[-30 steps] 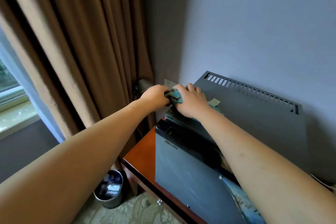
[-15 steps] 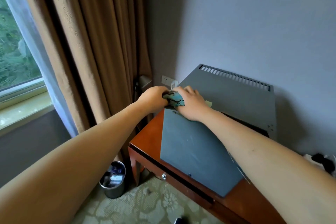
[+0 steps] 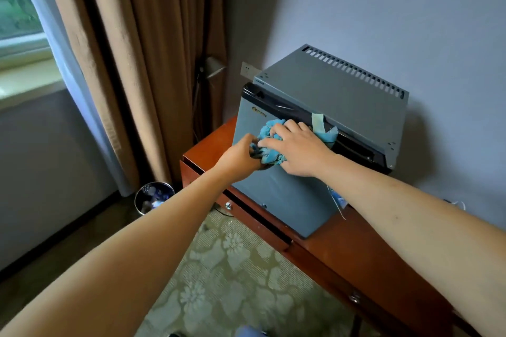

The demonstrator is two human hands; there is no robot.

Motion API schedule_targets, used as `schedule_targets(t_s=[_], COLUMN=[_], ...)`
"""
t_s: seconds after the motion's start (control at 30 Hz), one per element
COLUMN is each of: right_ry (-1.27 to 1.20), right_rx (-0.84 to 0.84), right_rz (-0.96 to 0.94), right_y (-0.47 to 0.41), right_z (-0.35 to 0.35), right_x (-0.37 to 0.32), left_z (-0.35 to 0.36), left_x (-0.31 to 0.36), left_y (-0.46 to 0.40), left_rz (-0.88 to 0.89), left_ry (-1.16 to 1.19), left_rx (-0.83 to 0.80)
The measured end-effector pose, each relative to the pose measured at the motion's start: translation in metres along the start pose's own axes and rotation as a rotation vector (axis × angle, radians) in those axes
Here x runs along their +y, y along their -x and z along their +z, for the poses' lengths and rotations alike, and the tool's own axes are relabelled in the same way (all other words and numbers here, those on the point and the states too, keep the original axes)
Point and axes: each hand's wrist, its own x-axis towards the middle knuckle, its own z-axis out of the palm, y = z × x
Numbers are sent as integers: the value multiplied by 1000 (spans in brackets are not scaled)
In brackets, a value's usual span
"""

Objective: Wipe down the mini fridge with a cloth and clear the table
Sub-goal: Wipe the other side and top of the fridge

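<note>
On tabletop (image 3: 356,249), grey mini fridge (image 3: 328,90); my left hand (image 3: 241,157) and right hand (image 3: 298,149) both grip crumpled blue cloth (image 3: 267,131) against door; logo unreadable.

Bunched blue cloth (image 3: 269,145) lies against grey mini fridge (image 3: 276,191) door.

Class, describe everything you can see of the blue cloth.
The blue cloth looks like soft terry, bunched into a crumpled wad against the grey door of the mini fridge, just below its dark top edge. The left hand grips its lower left; the right hand presses over it. One corner pokes out right.
</note>
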Motion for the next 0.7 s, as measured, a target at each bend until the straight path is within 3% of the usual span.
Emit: schedule_targets(t_s=[0.13,0.43,0.57,0.7], right_ry=[204,337,334,200], right_rx=[-15,-259,-405,-422], right_rz=[-90,-196,-206,-119], right_y=[14,66,75,40], right_z=[26,136,164,145], right_x=[7,1,2,2], left_z=[54,195,241,222], left_x=[6,11,19,16], left_y=[9,26,38,30], left_rz=[-49,-253,-314,-368], left_ry=[127,285,419,466], left_rx=[-80,-162,-110,6])
